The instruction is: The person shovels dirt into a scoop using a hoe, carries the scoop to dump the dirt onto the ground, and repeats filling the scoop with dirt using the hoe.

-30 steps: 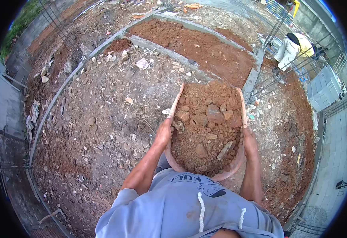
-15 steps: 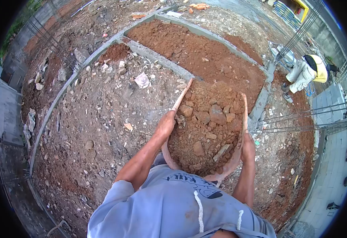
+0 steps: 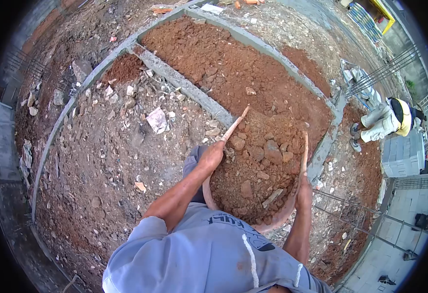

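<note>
A wide, curved tub [image 3: 286, 211] with a pinkish, dirt-coated rim is in front of my body, heaped with brown soil and stones [image 3: 253, 180]. The near rim curves close to my shirt, and its two sides run forward. My left hand [image 3: 212, 155] is closed around the left side of the rim. On the opposite side, my right hand [image 3: 304, 191] grips the right rim, its fingers partly hidden. Past the tub's far end lies reddish soil [image 3: 233, 73] within a low concrete border [image 3: 184, 88]. The tub's underside is hidden.
Rubble-strewn ground [image 3: 121, 161] stretches to the left. Low concrete beams [image 3: 321, 161] edge the soil ahead and right. A bent-over person [image 3: 387, 119] stands at the right near rebar [image 3: 385, 68] and stacked blocks [image 3: 403, 155]. More rebar [image 3: 355, 205] lies beside my right arm.
My view has shifted and turned slightly. My hands keep hold of the tub, which sits a little nearer the soil bed. A dark trouser leg now shows by my left forearm.
</note>
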`<state>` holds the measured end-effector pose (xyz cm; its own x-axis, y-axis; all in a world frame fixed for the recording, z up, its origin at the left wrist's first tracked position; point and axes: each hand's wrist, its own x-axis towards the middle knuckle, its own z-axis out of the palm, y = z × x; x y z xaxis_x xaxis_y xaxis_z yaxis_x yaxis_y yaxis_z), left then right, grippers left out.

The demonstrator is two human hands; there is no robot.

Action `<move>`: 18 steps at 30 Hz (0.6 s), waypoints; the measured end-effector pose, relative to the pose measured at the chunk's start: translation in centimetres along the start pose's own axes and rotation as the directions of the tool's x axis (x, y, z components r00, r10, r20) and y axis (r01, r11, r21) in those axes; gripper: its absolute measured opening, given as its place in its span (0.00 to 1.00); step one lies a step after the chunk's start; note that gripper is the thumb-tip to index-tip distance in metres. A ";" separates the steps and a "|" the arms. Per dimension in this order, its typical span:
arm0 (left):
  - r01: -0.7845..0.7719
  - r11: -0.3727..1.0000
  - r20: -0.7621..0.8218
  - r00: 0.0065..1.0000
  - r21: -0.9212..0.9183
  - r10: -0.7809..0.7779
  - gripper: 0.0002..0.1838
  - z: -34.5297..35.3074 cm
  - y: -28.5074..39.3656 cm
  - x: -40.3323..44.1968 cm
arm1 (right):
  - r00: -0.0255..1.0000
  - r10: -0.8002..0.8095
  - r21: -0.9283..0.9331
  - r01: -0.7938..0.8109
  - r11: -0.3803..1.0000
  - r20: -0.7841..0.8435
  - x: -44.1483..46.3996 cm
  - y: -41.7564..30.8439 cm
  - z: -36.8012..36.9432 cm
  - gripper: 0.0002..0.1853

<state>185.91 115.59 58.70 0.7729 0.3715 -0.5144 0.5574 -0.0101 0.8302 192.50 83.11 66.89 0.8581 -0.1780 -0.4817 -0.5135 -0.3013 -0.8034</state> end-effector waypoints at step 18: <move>0.443 0.873 0.312 0.875 -0.204 -0.371 0.23 -14.4 22.8 44.5 | 0.982 0.173 -0.188 -0.185 0.964 -0.081 32.4 -31.6 28.3 0.20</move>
<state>228.66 145.27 57.85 0.5642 0.0387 -0.8247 0.7672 0.3446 0.5410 236.50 113.33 66.72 0.7537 -0.3030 -0.5831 -0.6539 -0.4338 -0.6198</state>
